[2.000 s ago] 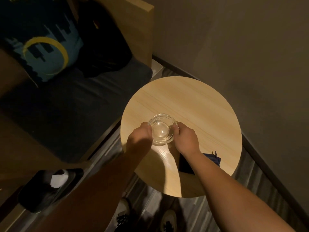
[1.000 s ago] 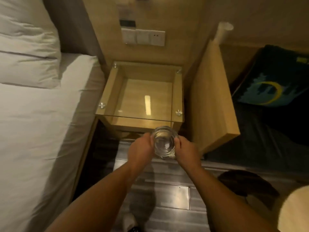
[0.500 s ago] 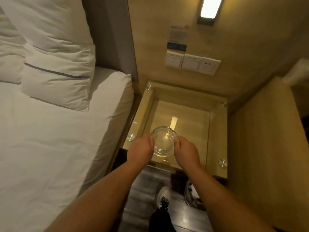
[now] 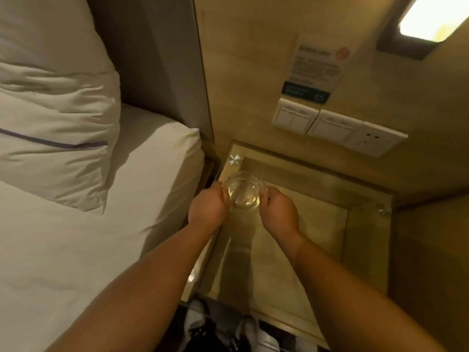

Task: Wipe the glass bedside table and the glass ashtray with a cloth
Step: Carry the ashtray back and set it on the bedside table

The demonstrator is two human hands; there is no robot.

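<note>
A clear round glass ashtray (image 4: 244, 195) is held between both my hands over the far left part of the glass bedside table (image 4: 317, 224). My left hand (image 4: 207, 209) grips its left rim and my right hand (image 4: 279, 213) grips its right rim. Whether the ashtray touches the glass top I cannot tell. The table is a wooden box with a transparent top fixed by round metal studs at its corners. No cloth is in view.
A bed with white sheets (image 4: 76, 237) and pillows (image 4: 53, 118) lies close on the left of the table. Wall switches and a socket (image 4: 340, 127) sit on the wooden panel behind it. A wooden partition (image 4: 431, 250) borders the right side. My shoes (image 4: 198, 323) show below.
I carried the ashtray from the round wooden table to the glass bedside table. Since half a second ago both hands moved it forward, toward the table's far left corner.
</note>
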